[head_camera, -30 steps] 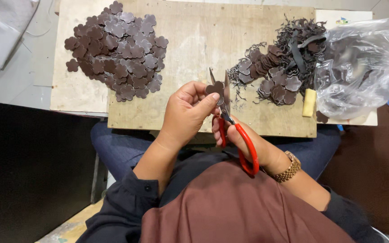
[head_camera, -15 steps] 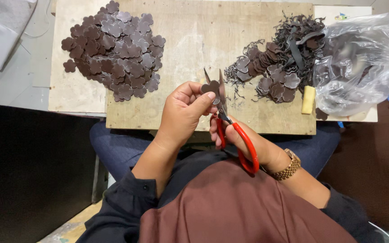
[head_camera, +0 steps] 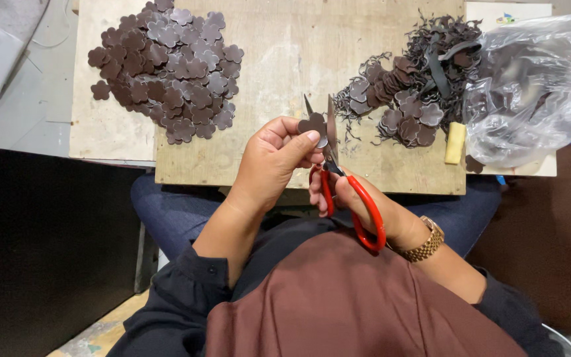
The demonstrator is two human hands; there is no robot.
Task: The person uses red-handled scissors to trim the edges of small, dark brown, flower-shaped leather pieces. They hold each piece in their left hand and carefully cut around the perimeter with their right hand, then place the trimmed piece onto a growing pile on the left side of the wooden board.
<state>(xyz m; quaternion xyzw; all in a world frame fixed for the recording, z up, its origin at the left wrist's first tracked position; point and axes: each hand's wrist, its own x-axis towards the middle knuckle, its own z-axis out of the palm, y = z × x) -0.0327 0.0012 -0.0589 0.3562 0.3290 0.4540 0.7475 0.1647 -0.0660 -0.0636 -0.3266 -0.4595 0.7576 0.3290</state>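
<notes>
My left hand (head_camera: 273, 162) pinches a small dark brown flower-shaped piece (head_camera: 312, 123) between thumb and fingers, above the near edge of the wooden board (head_camera: 285, 59). My right hand (head_camera: 355, 198) grips red-handled scissors (head_camera: 342, 178), their blades apart around the piece. A pile of trimmed brown flower pieces (head_camera: 170, 69) lies at the board's left. A heap of untrimmed pieces and curly dark scraps (head_camera: 414, 86) lies at the right.
A clear plastic bag (head_camera: 536, 92) with more dark pieces sits at the far right. A small yellow block (head_camera: 455, 142) lies beside it. A grey surface (head_camera: 14, 112) extends left of the board. Dark floor lies below on both sides.
The scissors' blades have opened wider around the piece, and my left hand has turned the piece slightly. Both hands stay in the same place over the board's near edge.
</notes>
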